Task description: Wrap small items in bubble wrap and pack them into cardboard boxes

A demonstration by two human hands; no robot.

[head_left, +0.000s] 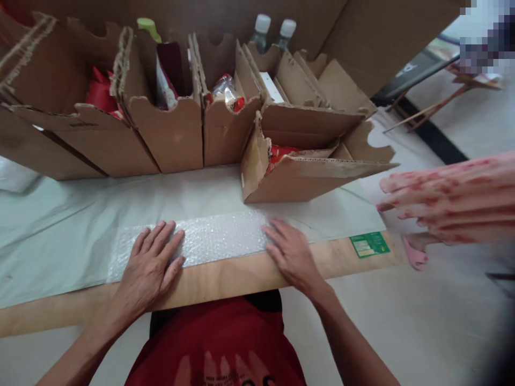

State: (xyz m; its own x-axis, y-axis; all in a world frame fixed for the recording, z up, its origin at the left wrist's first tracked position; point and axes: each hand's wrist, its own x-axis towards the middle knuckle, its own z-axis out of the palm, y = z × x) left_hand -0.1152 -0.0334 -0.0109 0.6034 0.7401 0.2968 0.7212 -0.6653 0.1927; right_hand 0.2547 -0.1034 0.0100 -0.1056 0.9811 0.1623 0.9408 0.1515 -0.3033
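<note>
A strip of clear bubble wrap (219, 238) lies flat on the pale sheet (60, 225) that covers the wooden table (225, 279). My left hand (151, 265) rests palm down on the strip's left end, fingers spread. My right hand (289, 252) lies flat on its right end at the table's near edge. Neither hand grips anything. Behind the strip stands a row of open cardboard boxes (173, 134). The nearest one (298, 177), tilted, holds red packets.
Other boxes hold red packets (98, 94) and a clear wrapped item (225, 91). Two capped bottles (273, 32) stand at the back. A green label (369, 244) is stuck on the table edge. Another person's patterned sleeve (450, 198) reaches in from the right.
</note>
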